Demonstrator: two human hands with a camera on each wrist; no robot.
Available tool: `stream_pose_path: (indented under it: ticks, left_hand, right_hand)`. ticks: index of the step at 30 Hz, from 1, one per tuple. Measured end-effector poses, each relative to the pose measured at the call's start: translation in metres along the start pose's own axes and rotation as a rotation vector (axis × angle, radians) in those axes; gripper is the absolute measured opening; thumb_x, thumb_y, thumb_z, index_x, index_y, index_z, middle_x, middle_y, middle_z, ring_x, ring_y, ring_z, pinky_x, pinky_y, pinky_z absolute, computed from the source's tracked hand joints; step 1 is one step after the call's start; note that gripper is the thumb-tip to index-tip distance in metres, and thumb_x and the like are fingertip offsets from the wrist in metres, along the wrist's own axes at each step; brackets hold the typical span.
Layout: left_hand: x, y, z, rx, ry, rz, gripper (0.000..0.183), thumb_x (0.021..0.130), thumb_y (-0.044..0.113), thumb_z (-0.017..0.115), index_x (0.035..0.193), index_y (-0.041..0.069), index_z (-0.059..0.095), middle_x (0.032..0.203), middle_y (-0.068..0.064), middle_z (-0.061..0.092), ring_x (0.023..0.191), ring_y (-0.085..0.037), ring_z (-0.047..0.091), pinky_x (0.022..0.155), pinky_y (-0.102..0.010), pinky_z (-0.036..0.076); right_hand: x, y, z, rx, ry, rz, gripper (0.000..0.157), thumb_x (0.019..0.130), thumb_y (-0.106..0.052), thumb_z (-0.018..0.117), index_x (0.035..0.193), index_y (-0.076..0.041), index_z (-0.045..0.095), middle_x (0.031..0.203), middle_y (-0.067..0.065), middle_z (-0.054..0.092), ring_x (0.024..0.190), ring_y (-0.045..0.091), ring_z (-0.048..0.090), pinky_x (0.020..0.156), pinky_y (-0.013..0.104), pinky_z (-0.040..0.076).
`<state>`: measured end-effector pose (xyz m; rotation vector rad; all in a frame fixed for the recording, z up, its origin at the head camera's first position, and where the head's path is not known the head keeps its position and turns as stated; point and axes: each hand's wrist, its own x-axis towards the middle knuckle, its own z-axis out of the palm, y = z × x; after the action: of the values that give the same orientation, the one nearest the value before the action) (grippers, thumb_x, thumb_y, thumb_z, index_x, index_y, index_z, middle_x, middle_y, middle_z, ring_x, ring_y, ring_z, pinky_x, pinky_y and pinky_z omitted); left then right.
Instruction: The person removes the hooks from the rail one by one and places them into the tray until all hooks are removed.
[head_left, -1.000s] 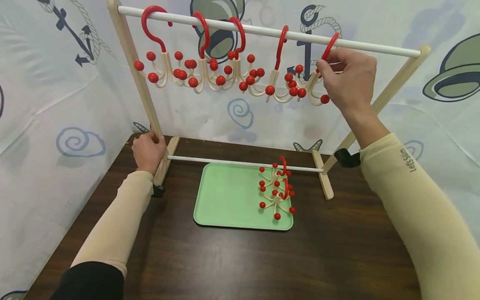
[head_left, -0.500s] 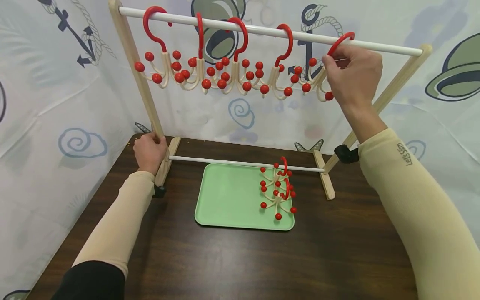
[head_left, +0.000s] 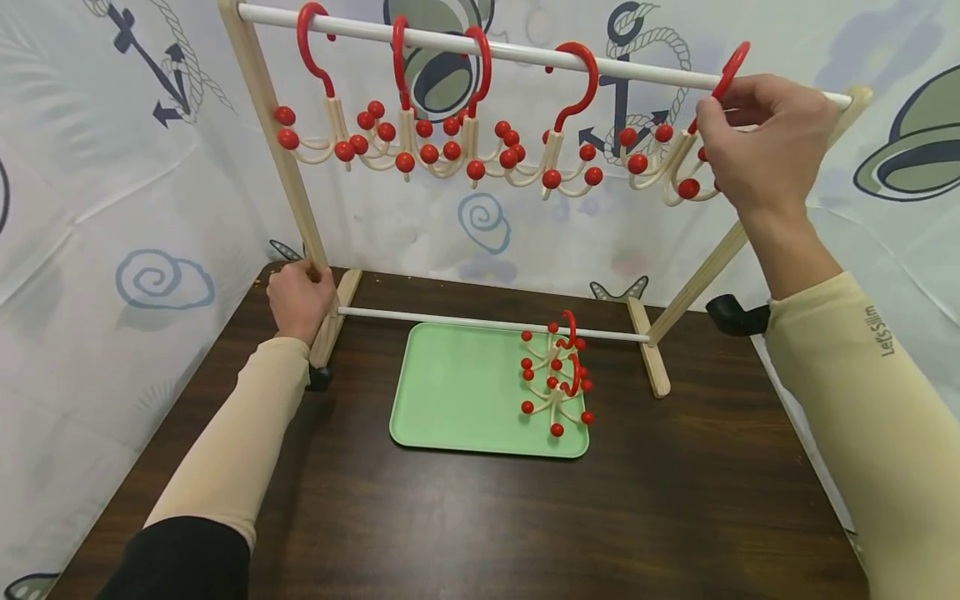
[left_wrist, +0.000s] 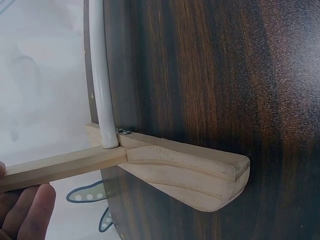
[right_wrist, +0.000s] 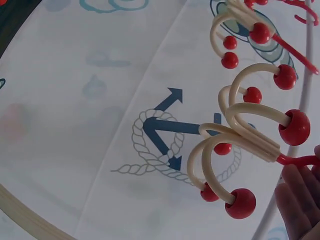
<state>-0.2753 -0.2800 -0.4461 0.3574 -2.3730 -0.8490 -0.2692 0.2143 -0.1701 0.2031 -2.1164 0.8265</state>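
Tray [head_left: 457, 392], pale green and shallow, is set on a dark wood table [head_left: 450, 517], its far edge beside the lower bar [head_left: 465, 320] of a wooden rack. Two hangers [head_left: 556, 398], each made of a red hook and curved cream arms tipped with red balls, are held in it, one behind the other along its right side. Four similar hangers [head_left: 471, 133] are hung by their hooks from the upper bar [head_left: 517, 53]. A fifth hanger [head_left: 677, 162], tilted, is pinched by its hook at that bar's right end between the thumb and fingers of the right hand [head_left: 776, 137]; whether its weight is borne by the bar cannot be told. The left post [head_left: 281, 133] is gripped near its foot [left_wrist: 185, 175] by the left hand [head_left: 300, 298], thumb and fingers clamped around the wood. Behind, a pale cloth [head_left: 555, 250] is printed with anchors.
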Motion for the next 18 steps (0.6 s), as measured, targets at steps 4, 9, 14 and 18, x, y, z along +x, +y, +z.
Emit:
stream_pose_path:
  ticks: [4, 9, 14, 18]
  left_hand:
    - [0.0, 0.002, 0.0, 0.005, -0.004, -0.008, 0.026, 0.093, 0.018, 0.058, 0.085, -0.003, 0.071, 0.08, -0.021, 0.07, 0.071, -0.039, 0.066, 0.068, -0.053, 0.048]
    - [0.001, 0.002, -0.001, 0.011, -0.011, -0.014, 0.027, 0.093, 0.019, 0.057, 0.087, -0.003, 0.071, 0.082, -0.022, 0.07, 0.074, -0.04, 0.066, 0.07, -0.053, 0.048]
    - [0.0, 0.002, -0.002, 0.012, -0.015, -0.034, 0.026, 0.093, 0.018, 0.057, 0.086, -0.004, 0.07, 0.083, -0.022, 0.07, 0.075, -0.04, 0.065, 0.071, -0.054, 0.048]
    - [-0.001, 0.004, -0.002, 0.01, -0.027, -0.027, 0.027, 0.093, 0.019, 0.057, 0.086, -0.004, 0.07, 0.082, -0.022, 0.07, 0.075, -0.041, 0.065, 0.071, -0.054, 0.047]
  right_hand:
    - [-0.01, 0.004, -0.01, 0.002, 0.027, 0.005, 0.034, 0.086, -0.04, 0.068, 0.105, -0.014, 0.078, 0.098, -0.001, 0.075, 0.082, -0.002, 0.064, 0.082, 0.017, 0.044]
    - [-0.032, 0.012, -0.015, 0.046, -0.006, -0.001, 0.032, 0.085, -0.036, 0.068, 0.098, -0.008, 0.078, 0.088, -0.001, 0.074, 0.074, -0.002, 0.061, 0.074, 0.017, 0.044]
    - [-0.066, 0.019, -0.005, 0.11, -0.141, 0.009, 0.03, 0.085, -0.031, 0.068, 0.091, -0.003, 0.077, 0.075, -0.009, 0.068, 0.072, 0.002, 0.061, 0.069, 0.018, 0.042]
    - [-0.096, 0.02, 0.008, 0.162, -0.288, 0.035, 0.024, 0.085, -0.026, 0.07, 0.089, -0.003, 0.076, 0.075, -0.004, 0.069, 0.071, 0.006, 0.062, 0.067, 0.019, 0.043]
